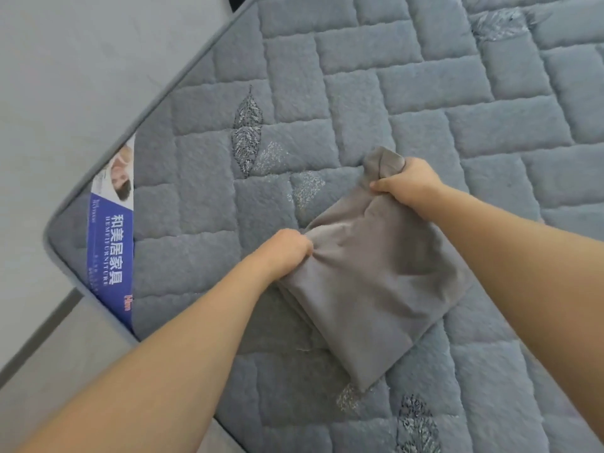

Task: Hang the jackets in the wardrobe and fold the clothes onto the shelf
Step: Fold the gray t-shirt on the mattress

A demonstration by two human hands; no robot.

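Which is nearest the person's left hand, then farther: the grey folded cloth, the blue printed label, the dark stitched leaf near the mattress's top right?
1. Grey folded cloth, gripped by the left hand.
2. Blue printed label, at the left mattress edge.
3. Dark stitched leaf, far top right.

A folded grey garment [369, 282] lies on the quilted grey mattress [425, 93].

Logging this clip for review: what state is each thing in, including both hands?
Grey garment: folded over, bunched at its far end, lower part lying on the mattress.
Left hand: grips the garment's left edge.
Right hand: grips the bunched far end.
Mattress: bare quilted top.
Blue label: at the mattress corner.
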